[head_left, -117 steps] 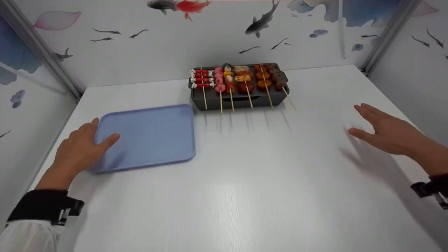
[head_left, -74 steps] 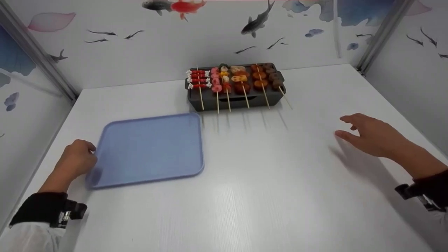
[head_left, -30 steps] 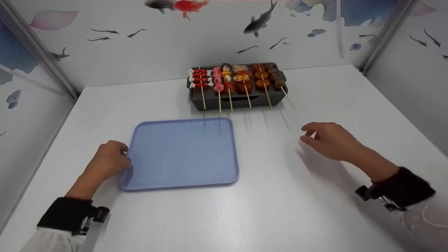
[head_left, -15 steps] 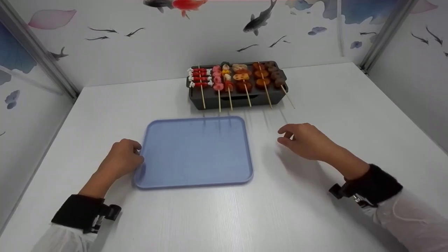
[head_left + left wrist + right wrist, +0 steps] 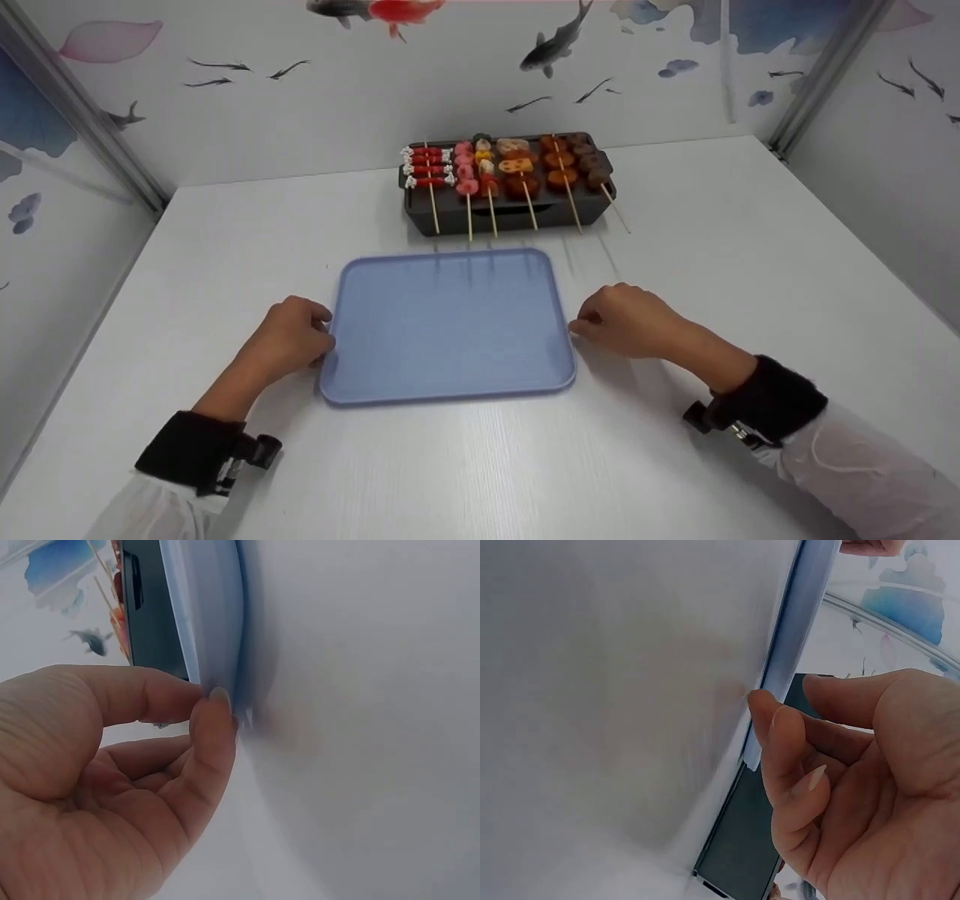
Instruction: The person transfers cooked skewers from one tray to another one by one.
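A blue rectangular tray lies flat on the white table. My left hand pinches its left rim between thumb and fingers; in the left wrist view, the thumb and a fingertip meet at the end of the tray. At the opposite rim is my right hand, its bent fingertips right at the edge. In the right wrist view a gap shows between the thumb and the fingers near the tray's side. Behind the tray stands a black tabletop grill with several skewers across its top.
Skewer sticks jut over the grill's front side, close behind the tray's far rim. Walls with painted fish border the white table at the back and both sides. Each wrist wears a black band with a small camera.
The left hand took hold of the tray's left rim and slid it right, in front of the grill. The right hand came leftward and down to the tray's right rim.
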{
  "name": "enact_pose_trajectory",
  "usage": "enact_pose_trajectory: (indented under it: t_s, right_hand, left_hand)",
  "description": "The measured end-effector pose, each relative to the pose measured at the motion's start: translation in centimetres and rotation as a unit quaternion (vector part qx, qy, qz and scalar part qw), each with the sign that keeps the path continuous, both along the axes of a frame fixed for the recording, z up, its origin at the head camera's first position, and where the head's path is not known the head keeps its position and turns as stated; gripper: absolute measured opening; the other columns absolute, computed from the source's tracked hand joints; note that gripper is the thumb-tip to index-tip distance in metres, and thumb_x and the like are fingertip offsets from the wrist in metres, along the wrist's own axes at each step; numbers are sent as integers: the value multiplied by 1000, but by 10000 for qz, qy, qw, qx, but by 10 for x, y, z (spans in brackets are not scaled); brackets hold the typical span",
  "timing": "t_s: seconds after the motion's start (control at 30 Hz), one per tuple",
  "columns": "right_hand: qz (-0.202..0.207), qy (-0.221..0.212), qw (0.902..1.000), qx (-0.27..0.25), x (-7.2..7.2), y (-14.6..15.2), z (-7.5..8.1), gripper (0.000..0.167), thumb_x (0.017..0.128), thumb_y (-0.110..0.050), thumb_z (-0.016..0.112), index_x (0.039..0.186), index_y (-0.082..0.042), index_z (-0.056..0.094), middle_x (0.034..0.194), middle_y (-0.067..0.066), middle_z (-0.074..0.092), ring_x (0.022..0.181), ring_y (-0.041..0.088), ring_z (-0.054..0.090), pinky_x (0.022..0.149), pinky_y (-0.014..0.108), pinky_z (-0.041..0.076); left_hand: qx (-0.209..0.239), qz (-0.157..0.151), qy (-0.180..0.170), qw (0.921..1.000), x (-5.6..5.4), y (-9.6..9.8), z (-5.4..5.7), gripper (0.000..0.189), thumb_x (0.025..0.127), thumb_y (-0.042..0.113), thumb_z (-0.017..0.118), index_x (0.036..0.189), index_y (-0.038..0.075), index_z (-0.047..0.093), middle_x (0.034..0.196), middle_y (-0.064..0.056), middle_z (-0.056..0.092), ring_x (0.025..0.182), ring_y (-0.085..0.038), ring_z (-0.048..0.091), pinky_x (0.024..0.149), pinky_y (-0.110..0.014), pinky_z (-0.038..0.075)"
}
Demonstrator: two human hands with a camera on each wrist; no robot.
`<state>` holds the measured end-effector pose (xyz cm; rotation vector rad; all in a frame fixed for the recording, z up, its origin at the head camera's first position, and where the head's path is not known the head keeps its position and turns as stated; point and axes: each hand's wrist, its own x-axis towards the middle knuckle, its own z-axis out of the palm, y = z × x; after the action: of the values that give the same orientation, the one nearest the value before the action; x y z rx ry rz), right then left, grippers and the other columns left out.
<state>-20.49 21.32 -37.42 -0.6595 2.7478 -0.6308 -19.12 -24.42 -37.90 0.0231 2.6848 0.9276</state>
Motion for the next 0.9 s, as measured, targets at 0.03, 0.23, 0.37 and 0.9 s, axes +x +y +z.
enact_pose_trajectory:
  t_s: [0.03,0.23,0.37,0.9]
  right_hand:
    - [10,-38,10000,38,0,0,1,24,108,-14,73,89,-7,85,69,-6,63,65,10,50,64,29,41]
    - [-20,-274,9996,112,2,-1,6,38,106,-13,74,69,-12,70,63,-9,46,63,10,40,60,28,32]
    - [-131,-314,9993,183,1,3,8,35,105,-12,75,70,-11,73,63,-9,49,62,10,42,59,28,33]
    - [-486,-893,9940,393,-6,33,16,25,104,-10,76,80,-7,83,66,-1,70,62,11,58,60,27,44]
  left_hand:
    - [54,-3,-51,10000,2,4,4,56,94,-4,62,146,-24,59,115,-29,76,83,-21,73,72,-29,60]
    - [174,-40,-107,9998,3,16,7,57,91,-6,59,146,-24,60,98,-20,76,77,-18,70,70,-27,56]
    - [166,-86,-127,9997,3,25,9,56,92,-6,59,146,-23,61,98,-20,76,76,-17,69,69,-26,56]
    - [368,-312,-140,9987,-1,57,2,18,92,-8,61,101,-6,77,71,-4,62,64,-13,60,60,-24,48]
